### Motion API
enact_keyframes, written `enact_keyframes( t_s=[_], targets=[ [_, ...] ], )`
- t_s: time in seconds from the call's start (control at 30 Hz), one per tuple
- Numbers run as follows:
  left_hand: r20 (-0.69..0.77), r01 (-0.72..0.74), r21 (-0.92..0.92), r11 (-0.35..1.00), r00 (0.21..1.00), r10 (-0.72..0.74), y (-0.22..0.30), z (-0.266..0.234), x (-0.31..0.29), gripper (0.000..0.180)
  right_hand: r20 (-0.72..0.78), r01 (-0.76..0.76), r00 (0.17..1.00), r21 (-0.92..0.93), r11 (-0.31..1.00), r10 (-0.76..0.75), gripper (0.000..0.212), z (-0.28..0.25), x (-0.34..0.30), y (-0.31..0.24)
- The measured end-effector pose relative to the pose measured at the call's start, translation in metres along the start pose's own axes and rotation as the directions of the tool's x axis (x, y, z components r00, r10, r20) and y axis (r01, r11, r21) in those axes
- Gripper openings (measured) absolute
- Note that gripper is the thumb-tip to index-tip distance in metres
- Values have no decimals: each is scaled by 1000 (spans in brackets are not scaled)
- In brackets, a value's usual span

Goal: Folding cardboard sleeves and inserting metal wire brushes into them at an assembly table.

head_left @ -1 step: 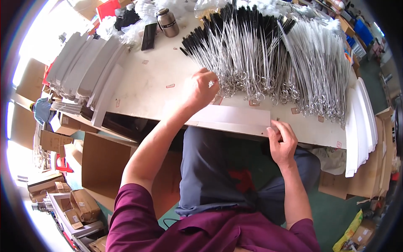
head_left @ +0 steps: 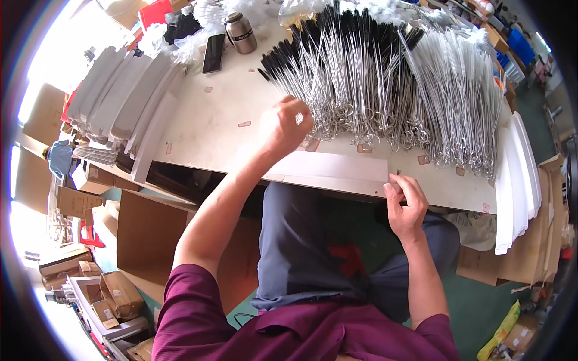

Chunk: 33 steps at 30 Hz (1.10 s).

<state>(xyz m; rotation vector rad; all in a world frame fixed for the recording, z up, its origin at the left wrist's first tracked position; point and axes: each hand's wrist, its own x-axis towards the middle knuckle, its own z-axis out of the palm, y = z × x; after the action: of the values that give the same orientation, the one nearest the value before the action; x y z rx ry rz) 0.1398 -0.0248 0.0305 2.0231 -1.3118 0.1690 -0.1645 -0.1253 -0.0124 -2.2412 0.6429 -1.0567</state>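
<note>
A long, narrow white box lies flat along the front edge of the table, in front of me. My right hand has its thumb and forefinger pinched at the right end of this box. Over the box's left part, my left hand is raised with its fingers curled together; whatever may be between them is hidden. Just beyond it spreads a big pile of black-bristled wire brushes, their metal ring ends toward me. White-bristled wire brushes lie right of those.
Stacked white boxes stand at the table's left, and more white boxes hang over its right edge. At the back are a phone and a metal flask. An open carton sits below the table on my left.
My left hand has shifted very slightly to the left. The right hand and the white box look the same.
</note>
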Motion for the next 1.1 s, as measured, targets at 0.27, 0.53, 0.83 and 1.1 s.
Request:
enact_keyframes(
  t_s=[0.27,0.53,0.83,1.1],
  targets=[
    [-215,-41,-305,951,976,-27,14,-45,28,5,195,522,844,-86,849,-499,25,32,87,-66],
    [-170,-69,-548,834,985,-30,26,-83,52,6,627,684,699,-448,576,-343,62,125,194,-43],
    [-320,-177,-774,607,938,-134,17,-169,72,18,594,559,767,-434,707,-243,63,133,204,-29],
    [-432,-309,-695,649,901,-33,59,-166,15,14,446,520,797,-161,839,-408,47,118,173,-47]
  ],
)
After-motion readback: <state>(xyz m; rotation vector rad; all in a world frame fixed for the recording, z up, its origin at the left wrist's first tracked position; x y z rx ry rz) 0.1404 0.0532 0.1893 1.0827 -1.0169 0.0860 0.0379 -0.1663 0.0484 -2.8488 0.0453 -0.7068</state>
